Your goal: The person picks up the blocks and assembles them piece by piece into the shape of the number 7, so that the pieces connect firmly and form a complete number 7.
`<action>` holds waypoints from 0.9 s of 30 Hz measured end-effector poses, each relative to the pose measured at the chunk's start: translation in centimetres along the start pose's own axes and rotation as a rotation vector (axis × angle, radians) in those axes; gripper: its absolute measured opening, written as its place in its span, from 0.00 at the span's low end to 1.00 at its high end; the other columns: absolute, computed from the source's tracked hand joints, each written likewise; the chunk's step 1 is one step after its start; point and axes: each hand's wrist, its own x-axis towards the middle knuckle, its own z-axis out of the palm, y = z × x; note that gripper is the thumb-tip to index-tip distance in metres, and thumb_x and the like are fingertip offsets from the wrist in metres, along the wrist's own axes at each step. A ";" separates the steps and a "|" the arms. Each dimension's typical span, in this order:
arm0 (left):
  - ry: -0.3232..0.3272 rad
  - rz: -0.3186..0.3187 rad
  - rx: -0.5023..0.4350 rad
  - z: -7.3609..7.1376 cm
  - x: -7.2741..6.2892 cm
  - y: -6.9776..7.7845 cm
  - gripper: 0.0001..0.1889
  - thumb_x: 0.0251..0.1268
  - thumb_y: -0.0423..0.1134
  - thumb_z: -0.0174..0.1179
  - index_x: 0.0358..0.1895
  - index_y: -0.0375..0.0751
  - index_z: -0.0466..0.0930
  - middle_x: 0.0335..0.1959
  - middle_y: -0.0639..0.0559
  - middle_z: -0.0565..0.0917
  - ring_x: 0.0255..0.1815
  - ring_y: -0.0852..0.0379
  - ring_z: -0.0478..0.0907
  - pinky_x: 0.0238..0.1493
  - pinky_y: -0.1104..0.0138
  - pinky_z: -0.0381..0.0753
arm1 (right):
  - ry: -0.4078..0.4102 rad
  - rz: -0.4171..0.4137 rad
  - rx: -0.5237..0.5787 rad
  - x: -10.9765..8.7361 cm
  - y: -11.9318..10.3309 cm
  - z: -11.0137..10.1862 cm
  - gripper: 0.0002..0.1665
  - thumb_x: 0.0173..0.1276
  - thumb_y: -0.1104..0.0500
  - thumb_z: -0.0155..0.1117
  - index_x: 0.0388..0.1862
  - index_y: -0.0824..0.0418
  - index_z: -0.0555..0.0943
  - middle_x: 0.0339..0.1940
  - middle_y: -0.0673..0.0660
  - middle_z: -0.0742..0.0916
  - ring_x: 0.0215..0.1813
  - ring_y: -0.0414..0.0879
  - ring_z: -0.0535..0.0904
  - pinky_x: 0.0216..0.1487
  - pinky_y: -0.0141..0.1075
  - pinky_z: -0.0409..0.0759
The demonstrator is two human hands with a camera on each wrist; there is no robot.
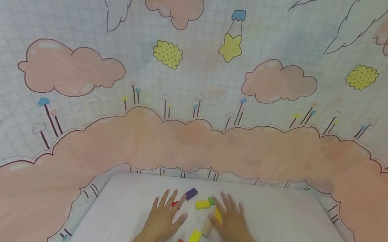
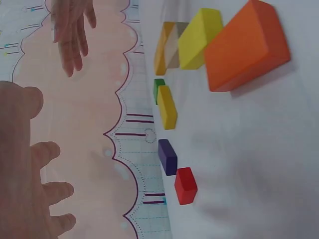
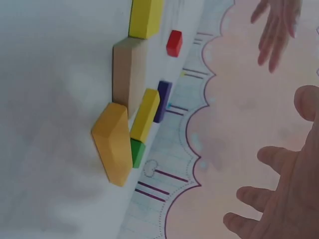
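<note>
My left hand [image 1: 162, 219] hovers above the white table with its fingers spread, holding nothing. Beneath its fingertips lies a red block [image 2: 186, 186], partly covered in the head view, and just beyond is a purple block [image 1: 191, 193]. My right hand [image 1: 233, 224], fingers also spread and holding nothing, is over an amber block [image 3: 113, 144]. A bare-wood block [image 1: 206, 227], a yellow block [image 1: 194, 240] and an orange block [image 2: 246, 47] run from there towards the front. Another yellow block [image 1: 202, 204] meets a green block [image 1: 211, 201] between the hands.
The white tabletop [image 1: 275, 214] reaches to either side of the hands. Behind and around it hangs a cloth [image 1: 192, 143] printed with pink clouds, stars and a grid.
</note>
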 end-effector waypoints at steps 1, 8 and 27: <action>-0.008 -0.004 -0.002 0.0 -0.1 0.0 0.32 0.71 0.67 0.44 0.75 0.62 0.61 0.79 0.49 0.59 0.80 0.39 0.49 0.74 0.35 0.50 | -0.002 0.002 -0.001 -0.1 -0.1 0.1 0.39 0.71 0.29 0.44 0.75 0.44 0.65 0.80 0.56 0.63 0.79 0.61 0.55 0.73 0.70 0.48; -0.002 -0.019 -0.002 0.2 -1.0 -0.4 0.32 0.71 0.65 0.45 0.74 0.61 0.62 0.78 0.49 0.61 0.79 0.39 0.51 0.72 0.37 0.57 | -0.007 -0.011 0.032 -0.9 -0.6 0.4 0.40 0.72 0.28 0.42 0.76 0.45 0.64 0.79 0.56 0.63 0.79 0.60 0.56 0.73 0.69 0.50; -0.166 -0.116 -0.156 0.7 -3.7 -0.7 0.35 0.66 0.61 0.56 0.72 0.50 0.66 0.73 0.46 0.68 0.74 0.39 0.62 0.64 0.35 0.68 | -0.134 -0.002 0.239 -2.6 -1.5 2.4 0.37 0.72 0.34 0.52 0.75 0.44 0.64 0.76 0.55 0.68 0.75 0.60 0.63 0.69 0.66 0.63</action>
